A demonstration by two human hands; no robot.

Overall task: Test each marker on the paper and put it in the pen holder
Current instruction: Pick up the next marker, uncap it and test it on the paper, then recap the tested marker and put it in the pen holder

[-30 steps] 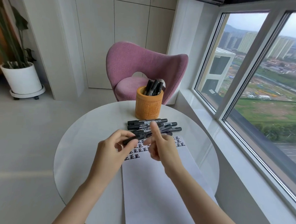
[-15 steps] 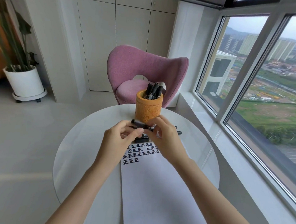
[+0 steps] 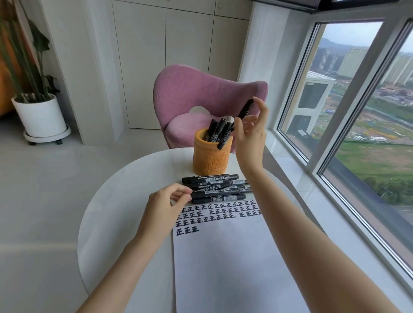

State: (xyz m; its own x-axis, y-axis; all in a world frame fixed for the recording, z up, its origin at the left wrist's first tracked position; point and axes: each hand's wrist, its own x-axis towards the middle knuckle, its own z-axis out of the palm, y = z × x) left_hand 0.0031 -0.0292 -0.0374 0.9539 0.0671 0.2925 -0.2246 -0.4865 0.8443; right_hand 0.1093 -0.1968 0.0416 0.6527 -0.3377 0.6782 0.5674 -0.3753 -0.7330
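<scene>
Right hand (image 3: 251,134) pinches a tilted marker (image 3: 245,110), lower end over the pen holder (image 3: 211,156), frame centre. Left hand (image 3: 164,204): grip unclear.

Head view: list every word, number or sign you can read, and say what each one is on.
"超大容量700": white labels of the markers on the table.
"正": written many times in rows at the far end of the paper.
Smaller print on those labels: too small to read.
Labels on the stored markers and the held marker: blurred.
Carving on the pen holder: not legible.
</scene>
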